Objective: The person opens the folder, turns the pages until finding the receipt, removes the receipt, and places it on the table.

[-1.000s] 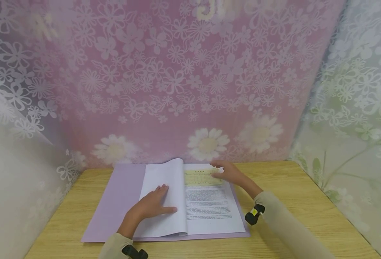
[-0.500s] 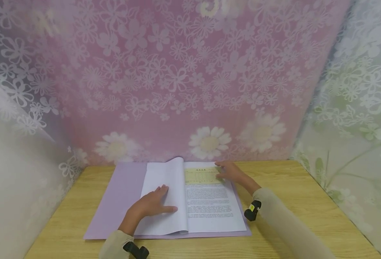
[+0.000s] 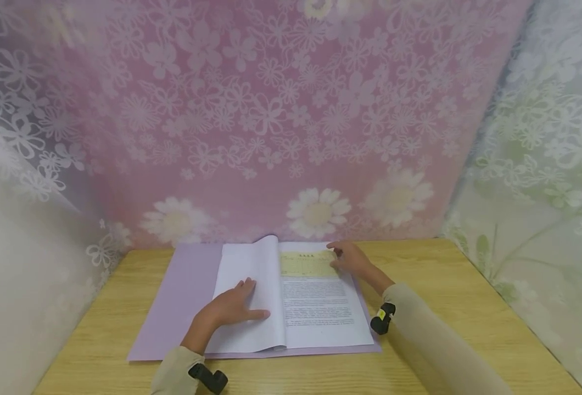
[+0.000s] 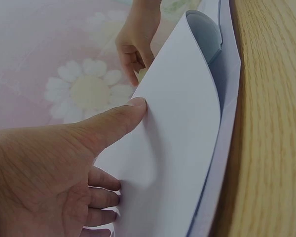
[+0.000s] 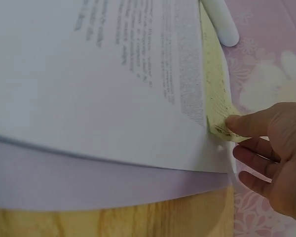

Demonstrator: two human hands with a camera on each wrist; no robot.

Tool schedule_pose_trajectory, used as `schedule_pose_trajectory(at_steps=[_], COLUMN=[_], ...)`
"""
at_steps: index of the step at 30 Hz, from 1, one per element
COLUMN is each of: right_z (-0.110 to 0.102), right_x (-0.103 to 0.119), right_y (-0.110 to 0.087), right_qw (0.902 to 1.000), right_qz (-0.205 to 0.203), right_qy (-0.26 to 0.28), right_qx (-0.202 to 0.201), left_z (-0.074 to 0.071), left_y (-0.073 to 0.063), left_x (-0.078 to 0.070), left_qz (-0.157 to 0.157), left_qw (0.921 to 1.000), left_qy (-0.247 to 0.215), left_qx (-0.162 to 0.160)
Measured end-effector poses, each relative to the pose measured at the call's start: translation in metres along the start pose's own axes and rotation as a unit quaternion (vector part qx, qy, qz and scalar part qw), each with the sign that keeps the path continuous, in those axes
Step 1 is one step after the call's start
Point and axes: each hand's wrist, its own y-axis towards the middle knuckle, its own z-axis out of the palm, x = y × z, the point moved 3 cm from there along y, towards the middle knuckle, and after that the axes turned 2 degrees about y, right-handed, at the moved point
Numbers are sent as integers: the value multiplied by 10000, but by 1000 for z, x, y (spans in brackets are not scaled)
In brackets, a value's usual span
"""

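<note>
A lilac folder (image 3: 172,307) lies open on the wooden table, its white pages turned to the left in a curling stack (image 3: 244,343). My left hand (image 3: 231,307) rests on that turned page, thumb and fingers spread. The left wrist view shows the same hand (image 4: 74,153) against the blank sheet. Across the top of the printed page (image 3: 320,323) lies a yellow slip of paper with a printed grid (image 3: 306,266). My right hand (image 3: 355,260) pinches its right end. In the right wrist view, the thumb sits on the yellow slip (image 5: 217,94), with the index finger behind it.
The wooden table (image 3: 434,274) runs up to a pink flowered cloth (image 3: 271,137) behind the folder. Pale flowered cloth (image 3: 543,247) hangs on the right side, and a whitish one (image 3: 19,263) on the left.
My right hand has shifted slightly right along the yellow slip, and its fingers have closed at the slip's right end. The left hand stays on the turned page.
</note>
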Motion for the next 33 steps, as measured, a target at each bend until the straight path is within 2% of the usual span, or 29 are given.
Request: schedule_pose_trajectory(at_steps=[5,11,16,18,23,29,33], right_z=[-11,-31,-51,-59,-78,-101,-116], right_x=[7,17,13,9,-9,-30,-39], right_y=[-1,-3,-6,-9,-19,-36,-48], right_qw=[9987,9906,9821,9820,9823,9782,9760], right_qz=[-92,-606,-223,-31,-5,494,533], right_qy=[487,1188,1868,1889,1873,1998,2087], right_qx=[-144,-293,-98,-54,-80,-291,-337], left_z=[0,-2,-2,-1,-1,0,1], left_y=[1,0,1,1,0,0,1], left_x=[2,3,3,3,2,1,-1], left_qz=[18,-21,-9,-33,-26,97,105], left_qw=[10000,10000,10000,10000,10000,9999,9999], left_qy=[4,64,44,34,9,-52,-21], left_qx=[5,-11,14,34,35,12,3])
